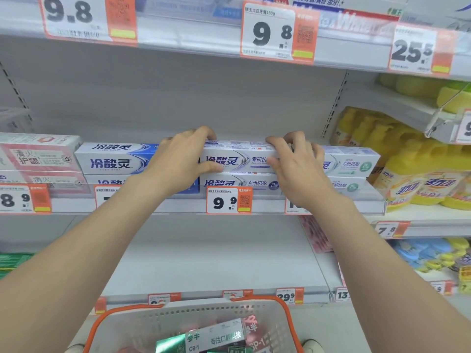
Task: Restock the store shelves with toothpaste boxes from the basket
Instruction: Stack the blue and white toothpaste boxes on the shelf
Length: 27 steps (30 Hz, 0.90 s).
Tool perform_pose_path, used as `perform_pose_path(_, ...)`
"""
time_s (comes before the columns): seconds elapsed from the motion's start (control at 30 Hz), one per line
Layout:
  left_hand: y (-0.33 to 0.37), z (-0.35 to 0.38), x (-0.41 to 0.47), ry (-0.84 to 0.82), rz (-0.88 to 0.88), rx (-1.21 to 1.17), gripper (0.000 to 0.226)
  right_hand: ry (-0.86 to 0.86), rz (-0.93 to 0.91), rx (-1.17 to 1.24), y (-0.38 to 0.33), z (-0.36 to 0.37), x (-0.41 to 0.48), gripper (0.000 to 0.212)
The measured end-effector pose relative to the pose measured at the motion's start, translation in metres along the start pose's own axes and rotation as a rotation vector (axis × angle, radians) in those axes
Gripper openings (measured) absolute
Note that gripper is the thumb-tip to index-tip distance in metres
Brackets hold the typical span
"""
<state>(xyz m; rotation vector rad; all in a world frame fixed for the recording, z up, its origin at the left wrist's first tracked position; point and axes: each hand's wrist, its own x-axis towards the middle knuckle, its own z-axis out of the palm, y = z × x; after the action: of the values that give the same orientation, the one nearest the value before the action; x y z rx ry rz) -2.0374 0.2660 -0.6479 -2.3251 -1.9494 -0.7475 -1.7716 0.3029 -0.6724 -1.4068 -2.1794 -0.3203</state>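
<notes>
Here, both hands clamp one white toothpaste box [237, 159] on the middle shelf [165, 206]. The left hand [178, 161] grips the box's left end, fingers curled over its top back edge and thumb pressed on the front face. The right hand [295, 164] holds the right end the same way, so the box lies lengthwise between the two. It rests on top of a matching lower box [229, 183], directly above the 9.9 price tag [229, 201]. A blue-and-white box [112, 159] sits just beside it on the left and a green-marked box [354, 164] on the right. Below, between the forearms, the orange-rimmed basket [288, 317] holds more boxes [219, 335], well apart from both hands.
</notes>
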Motion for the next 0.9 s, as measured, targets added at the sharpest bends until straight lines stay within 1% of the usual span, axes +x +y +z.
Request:
perform_pose_path(0.1,0.001,0.002,-0.003,0.004,0.016,0.029,0.073,-0.017,-0.035,-0.009,0.002,-0.001,-0.002,0.043)
perform_pose_path(0.17,0.002,0.004,-0.004,0.026,0.012,0.044,0.07,-0.042,-0.062,-0.016,0.003,-0.003,-0.003,0.054)
perform_pose_path(0.23,0.002,0.004,-0.004,0.037,0.005,0.065,0.068,-0.072,-0.068,-0.018,0.006,-0.005,-0.004,0.069)
perform_pose_path(0.3,0.003,0.003,-0.005,0.031,-0.008,0.075,0.068,-0.079,-0.054,-0.004,0.008,-0.008,-0.003,0.077)
perform_pose_path(0.4,0.003,0.002,-0.005,0.022,-0.024,0.081,0.068,-0.05,-0.055,0.016,0.012,-0.007,-0.002,0.074)
perform_pose_path(0.5,0.002,0.003,-0.005,0.017,-0.025,0.078,0.067,-0.055,-0.059,0.033,0.015,-0.009,-0.002,0.07)
perform_pose_path(0.67,0.002,0.003,-0.007,0.017,-0.024,0.079,0.066,-0.062,-0.065,0.017,0.014,-0.012,-0.004,0.076)
perform_pose_path(0.9,0.006,0.004,-0.012,0.022,-0.017,0.105,0.065,-0.04,-0.069,-0.016,0.015,-0.012,-0.003,0.075)
